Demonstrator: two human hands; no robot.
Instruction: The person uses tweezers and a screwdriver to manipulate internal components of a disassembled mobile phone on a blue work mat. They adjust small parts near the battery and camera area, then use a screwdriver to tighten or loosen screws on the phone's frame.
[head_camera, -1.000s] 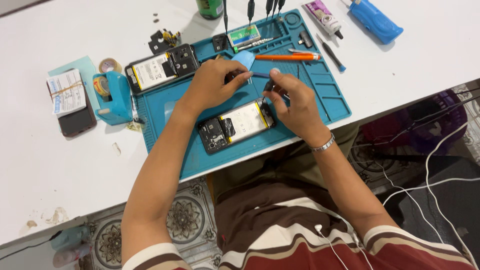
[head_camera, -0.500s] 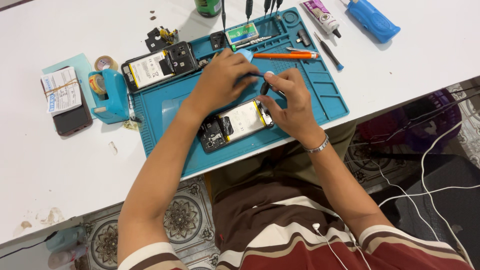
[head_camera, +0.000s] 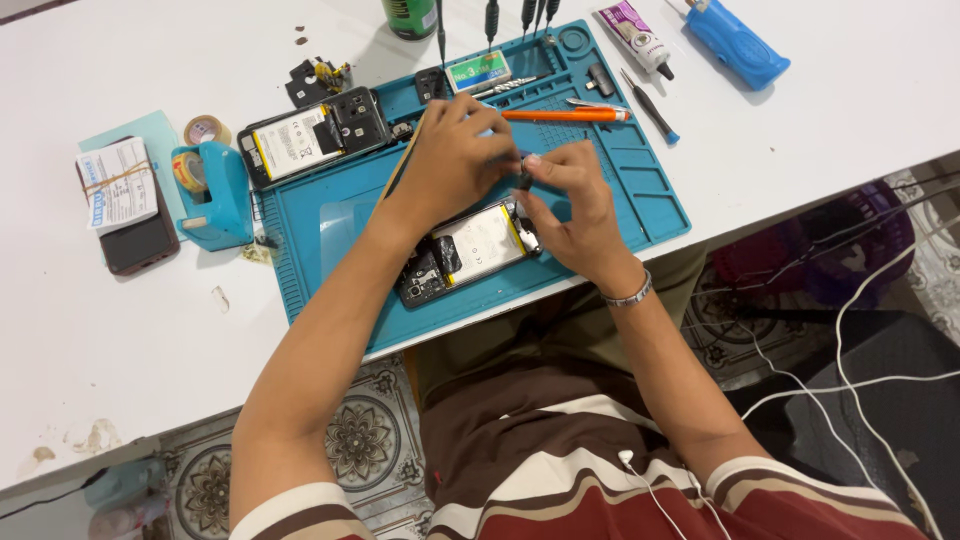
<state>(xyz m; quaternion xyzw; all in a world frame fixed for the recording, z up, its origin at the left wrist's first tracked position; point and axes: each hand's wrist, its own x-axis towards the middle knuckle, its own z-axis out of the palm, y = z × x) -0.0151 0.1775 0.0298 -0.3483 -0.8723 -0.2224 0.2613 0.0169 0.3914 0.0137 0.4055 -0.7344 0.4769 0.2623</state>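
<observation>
Head view: I see the opened phone, pale battery exposed, at six o'clock beneath my left hand and right hand, both pinching a small dark part.

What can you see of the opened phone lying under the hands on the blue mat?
The opened black smartphone lies flat and slanted on the blue silicone work mat, back cover off. A pale rectangular battery fills its middle; dark circuit parts and camera modules show at its lower-left end. The right hand covers its upper-right end, and whether it touches is unclear. The left hand hovers just beyond it, fingers pinching a small dark part with the right.
</observation>
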